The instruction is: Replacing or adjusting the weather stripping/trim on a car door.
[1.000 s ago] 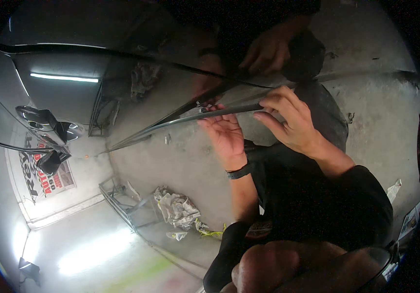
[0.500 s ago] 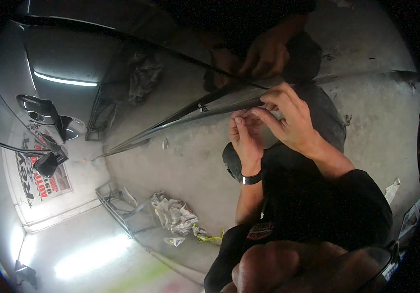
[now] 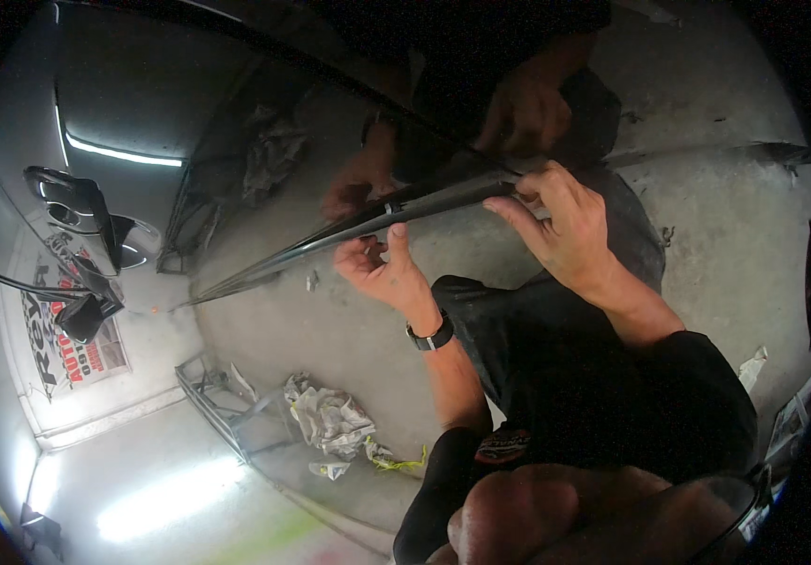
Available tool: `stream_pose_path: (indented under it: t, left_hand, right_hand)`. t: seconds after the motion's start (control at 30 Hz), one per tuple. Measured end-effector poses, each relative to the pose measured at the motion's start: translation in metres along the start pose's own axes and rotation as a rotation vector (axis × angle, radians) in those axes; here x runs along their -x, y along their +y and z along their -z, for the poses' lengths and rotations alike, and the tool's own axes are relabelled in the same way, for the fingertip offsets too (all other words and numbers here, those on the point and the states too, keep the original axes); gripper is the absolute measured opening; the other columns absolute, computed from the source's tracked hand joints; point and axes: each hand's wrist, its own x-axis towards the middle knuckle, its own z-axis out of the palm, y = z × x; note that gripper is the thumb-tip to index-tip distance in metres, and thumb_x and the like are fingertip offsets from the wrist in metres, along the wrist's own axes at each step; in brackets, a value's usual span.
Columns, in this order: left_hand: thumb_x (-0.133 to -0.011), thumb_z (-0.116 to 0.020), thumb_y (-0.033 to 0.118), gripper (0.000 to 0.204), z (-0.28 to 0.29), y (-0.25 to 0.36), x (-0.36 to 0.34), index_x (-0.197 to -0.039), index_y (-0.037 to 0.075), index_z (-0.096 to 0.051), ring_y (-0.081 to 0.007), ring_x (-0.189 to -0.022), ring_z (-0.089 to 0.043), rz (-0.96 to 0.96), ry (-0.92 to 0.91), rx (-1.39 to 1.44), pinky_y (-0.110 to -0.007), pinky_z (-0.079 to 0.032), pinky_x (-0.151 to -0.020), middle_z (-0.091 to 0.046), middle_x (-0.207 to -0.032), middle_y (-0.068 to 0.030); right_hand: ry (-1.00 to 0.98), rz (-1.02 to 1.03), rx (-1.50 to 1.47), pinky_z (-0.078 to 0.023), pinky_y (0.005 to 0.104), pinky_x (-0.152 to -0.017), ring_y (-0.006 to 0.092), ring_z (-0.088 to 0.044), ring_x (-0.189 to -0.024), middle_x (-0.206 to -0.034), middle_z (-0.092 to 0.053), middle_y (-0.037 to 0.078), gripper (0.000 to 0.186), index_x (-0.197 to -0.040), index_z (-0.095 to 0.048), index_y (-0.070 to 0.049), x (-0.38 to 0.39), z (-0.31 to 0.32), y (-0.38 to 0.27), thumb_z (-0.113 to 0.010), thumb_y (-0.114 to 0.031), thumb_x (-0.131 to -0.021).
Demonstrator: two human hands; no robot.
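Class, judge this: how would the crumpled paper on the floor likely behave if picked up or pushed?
The crumpled paper is probably light for its bulk, looking like loosely bunched sheets. Its many folds suggest it would flop or crush rather than stay stiff. Lying spread and irregular, it would more likely drag than roll.

1 long, slim dark strip (image 3: 453,203) along the lower edge of a glossy black panel (image 3: 236,122).
Smooth and grey-black with a paler sheen, nearly straight, it slants from upper right toward the far lower left, pinched at its right end; whether it touches the panel is unclear.
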Motion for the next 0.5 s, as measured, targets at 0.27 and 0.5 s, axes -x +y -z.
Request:
stream_pose_path:
  t: [0.27,0.5]
  left_hand:
    - [-0.069,-0.086,0.012,0.049,0.000,0.003,-0.006,-0.091,0.009,-0.043,-0.0094,-0.075,-0.042,0.041,0.002,-0.035,-0.022,-0.040,-0.068,-0.045,-0.087,-0.0012]
    - [-0.058,-0.089,0.007,0.057,-0.002,0.001,-0.014,-0.090,0.010,-0.042,-0.0128,-0.081,-0.045,0.077,-0.015,-0.041,-0.025,-0.038,-0.072,-0.050,-0.092,-0.0035]
  right_hand:
    - [-0.030,-0.092,0.013,-0.044,0.0315,-0.044,0.0219,-0.056,-0.048,-0.063,-0.054,0.006,0.029,-0.074,-0.052,-0.007,-0.002,-0.003,-0.004,-0.079,-0.018,-0.074]
    - [-0.039,-0.022,0.073,-0.044,0.0329,-0.045,0.0240,-0.057,-0.050,-0.065,-0.055,0.007,0.030,-0.073,-0.053,-0.007,0.003,-0.011,-0.012,-0.080,-0.020,-0.073]
